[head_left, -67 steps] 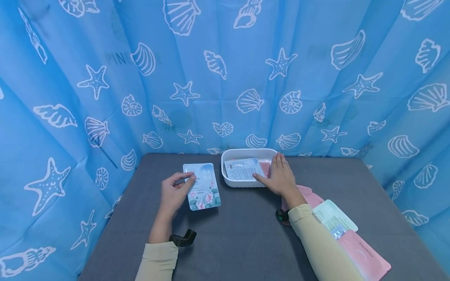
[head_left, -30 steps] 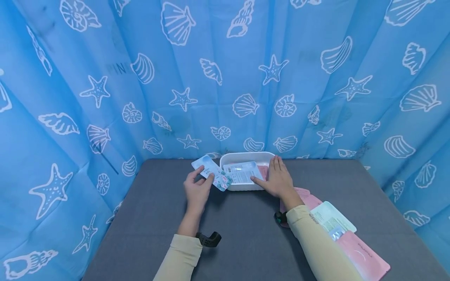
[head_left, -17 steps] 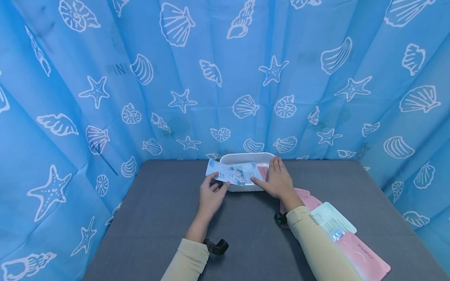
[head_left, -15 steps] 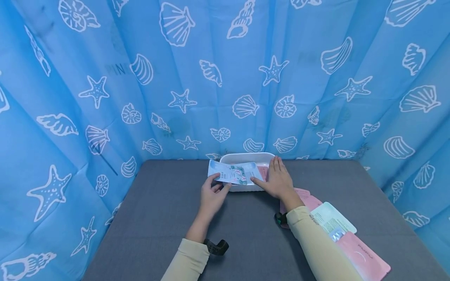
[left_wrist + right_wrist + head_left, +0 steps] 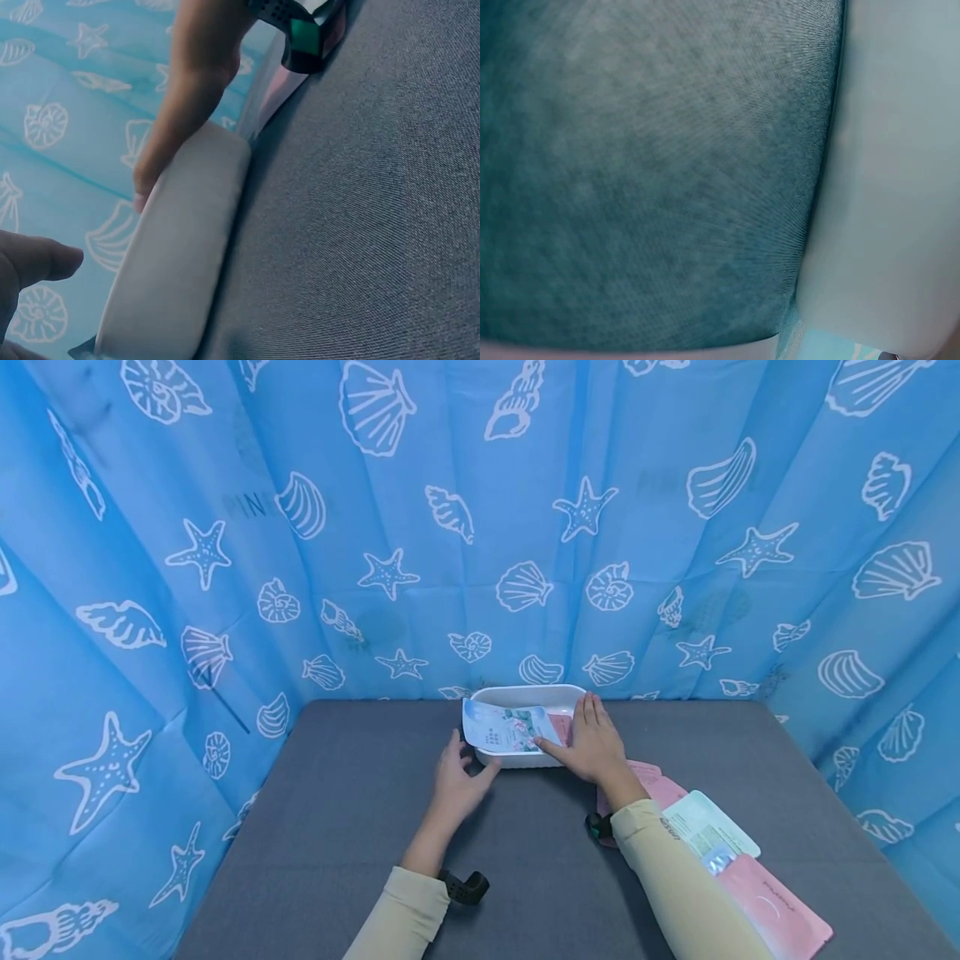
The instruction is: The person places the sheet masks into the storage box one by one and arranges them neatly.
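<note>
Lying now in the white tray, the floral packet has left the left hand, fingers loose.

The desk is open grey surface across the lower left and lower centre of the frame, giving a free approach from the near edge. The white tray stands at the centre against the blue curtain, which closes off the back and both sides. The right hand rests at the tray's right rim, the left hand just beside its left front corner. Sachets lie along the lower right.
</note>
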`<state>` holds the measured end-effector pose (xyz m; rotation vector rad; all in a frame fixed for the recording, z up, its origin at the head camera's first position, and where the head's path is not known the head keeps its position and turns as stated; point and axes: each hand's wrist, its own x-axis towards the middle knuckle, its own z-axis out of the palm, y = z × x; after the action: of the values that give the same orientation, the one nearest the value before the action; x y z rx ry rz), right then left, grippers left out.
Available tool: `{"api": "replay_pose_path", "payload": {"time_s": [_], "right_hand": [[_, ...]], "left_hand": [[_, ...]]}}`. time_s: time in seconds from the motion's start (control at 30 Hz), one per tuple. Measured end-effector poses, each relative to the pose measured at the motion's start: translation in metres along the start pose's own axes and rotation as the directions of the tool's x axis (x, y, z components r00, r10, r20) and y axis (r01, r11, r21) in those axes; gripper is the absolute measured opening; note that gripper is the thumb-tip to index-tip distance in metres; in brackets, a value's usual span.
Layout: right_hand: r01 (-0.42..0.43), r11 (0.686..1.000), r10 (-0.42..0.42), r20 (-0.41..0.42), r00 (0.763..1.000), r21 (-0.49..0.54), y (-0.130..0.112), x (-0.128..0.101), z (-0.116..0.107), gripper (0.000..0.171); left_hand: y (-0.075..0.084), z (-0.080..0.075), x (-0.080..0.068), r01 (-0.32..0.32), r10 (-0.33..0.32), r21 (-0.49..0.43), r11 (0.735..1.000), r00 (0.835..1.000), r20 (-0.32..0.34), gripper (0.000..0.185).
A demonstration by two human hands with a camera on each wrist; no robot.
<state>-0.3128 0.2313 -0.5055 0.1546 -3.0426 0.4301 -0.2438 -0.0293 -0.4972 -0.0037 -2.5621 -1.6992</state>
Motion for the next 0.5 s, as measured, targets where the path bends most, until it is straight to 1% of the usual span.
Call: {"api": "replay_pose_path", "payload": {"time_s": [0.27, 0.37, 0.5], "right_hand": [[-0.001, 1.000, 0.001, 0.003, 1.000, 0.003, -0.0001, 0.0003, -0.0004, 0.131], [0.000, 1.000, 0.000, 0.009, 1.000, 0.004, -0.0002, 0.0003, -0.0004, 0.132], [-0.006, 1.000, 0.005, 0.026, 1.000, 0.014, -0.0005, 0.0001, -0.0016, 0.132]], "left_hand": [[-0.0053, 0.0001, 0.0038, -0.023, 0.018, 0.096, 0.995, 0.998, 0.060, 0.090], [-0.0069, -0.0003, 0.0049, -0.032, 0.014, 0.155, 0.987, 0.993, 0.114, 0.089], [-0.0076, -0.0010, 0.0043, -0.058, 0.010, 0.225, 0.973, 0.978, 0.209, 0.092]]}}
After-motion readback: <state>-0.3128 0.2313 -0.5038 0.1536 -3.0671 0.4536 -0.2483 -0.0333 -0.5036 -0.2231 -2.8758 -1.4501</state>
